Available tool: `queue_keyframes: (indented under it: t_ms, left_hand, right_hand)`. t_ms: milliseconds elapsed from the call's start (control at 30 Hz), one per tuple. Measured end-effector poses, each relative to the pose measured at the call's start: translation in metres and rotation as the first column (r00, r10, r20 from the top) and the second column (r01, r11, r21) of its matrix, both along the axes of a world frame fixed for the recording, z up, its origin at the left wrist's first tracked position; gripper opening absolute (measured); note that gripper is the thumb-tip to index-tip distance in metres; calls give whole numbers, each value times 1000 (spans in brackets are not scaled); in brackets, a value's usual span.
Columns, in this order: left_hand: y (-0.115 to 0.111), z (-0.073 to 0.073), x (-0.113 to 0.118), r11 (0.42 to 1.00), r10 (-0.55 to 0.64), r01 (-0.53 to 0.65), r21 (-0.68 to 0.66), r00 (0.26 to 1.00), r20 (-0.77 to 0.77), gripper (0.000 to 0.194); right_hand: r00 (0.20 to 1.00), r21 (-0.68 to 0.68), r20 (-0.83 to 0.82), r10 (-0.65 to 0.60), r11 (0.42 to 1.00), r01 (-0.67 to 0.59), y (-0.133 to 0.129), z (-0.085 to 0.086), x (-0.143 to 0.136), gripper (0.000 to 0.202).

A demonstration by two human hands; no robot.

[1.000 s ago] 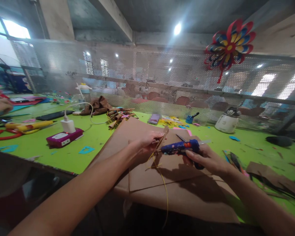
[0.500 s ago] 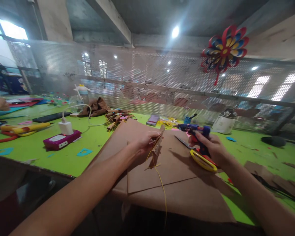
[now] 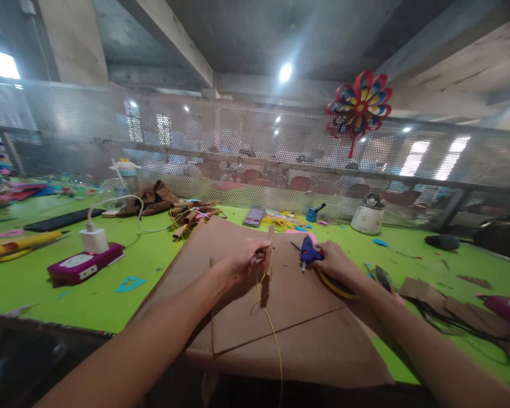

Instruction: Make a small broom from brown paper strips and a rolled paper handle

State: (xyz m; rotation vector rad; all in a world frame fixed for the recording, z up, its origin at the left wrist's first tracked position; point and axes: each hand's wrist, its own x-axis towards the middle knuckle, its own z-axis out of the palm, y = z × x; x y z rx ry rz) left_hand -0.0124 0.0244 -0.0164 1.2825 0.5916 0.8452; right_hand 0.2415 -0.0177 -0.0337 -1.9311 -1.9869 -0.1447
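Note:
My left hand [image 3: 251, 258] is closed on a small folded strip of brown paper [image 3: 269, 258] above the brown paper sheets [image 3: 238, 317]. A yellow string [image 3: 275, 334] hangs from the strip down over the near edge of the sheets. To the right, my right hand [image 3: 334, 259] grips a blue glue gun [image 3: 309, 252], which is tilted with its rear end toward me. Scissors with a yellow handle [image 3: 338, 288] lie under my right hand and wrist, partly hidden by them.
On the green table [image 3: 153, 266] stand a purple power strip [image 3: 85, 264] with a white charger and, farther back, a white jug [image 3: 368, 215]. Rolled brown paper pieces [image 3: 191, 218] lie behind the sheets. Paper scraps [image 3: 454, 303] are at the right.
The glue gun has turned and moved down and left, nearer the paper strip. The strip now stands more upright in my left hand. The camera view has shifted right and slightly up.

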Motion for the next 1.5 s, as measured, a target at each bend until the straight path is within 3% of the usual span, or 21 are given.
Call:
queue_keyframes:
  t_ms: [200,300,333,400,467,567,767,1100,1300,1500]
  left_hand:
    - [1,0,-1,998,-52,56,-40,995,86,12]
    - [2,0,-1,995,-88,93,-38,990,106,15]
    - [1,-1,0,994,-96,101,-36,989,109,17]
    - [1,-1,1,995,-93,97,-27,990,108,17]
    - [-1,-2,2,997,-79,81,-15,992,99,16]
    - [-3,-4,2,995,-91,93,-21,993,75,17]
    - [-3,-9,5,994,-108,110,-25,991,75,19]
    - [-10,2,8,999,37,-36,-19,994,102,17]
    - [-7,1,7,996,84,-79,-52,992,95,19]
    - [-9,2,7,993,120,-120,-8,990,74,18]
  right_hand:
    - [995,57,32,-98,994,96,-4,7,-5,31]
    - [995,139,-98,15,990,-1,-14,21,-24,33]
    - [971,160,-212,111,984,-78,-18,26,-33,34]
    - [847,163,-458,270,962,-219,-26,34,-54,38]
    - [743,145,-592,311,948,-282,-32,36,-76,49]
    - [672,121,-676,302,945,-302,-37,28,-103,70]
    - [634,161,-723,274,959,-231,-37,10,-121,69]
    - [607,198,-740,289,956,-215,-53,8,-127,61]
    - [620,221,-730,288,958,-185,-53,3,-131,60]
    - [565,215,-780,271,963,-165,-54,2,-134,61]
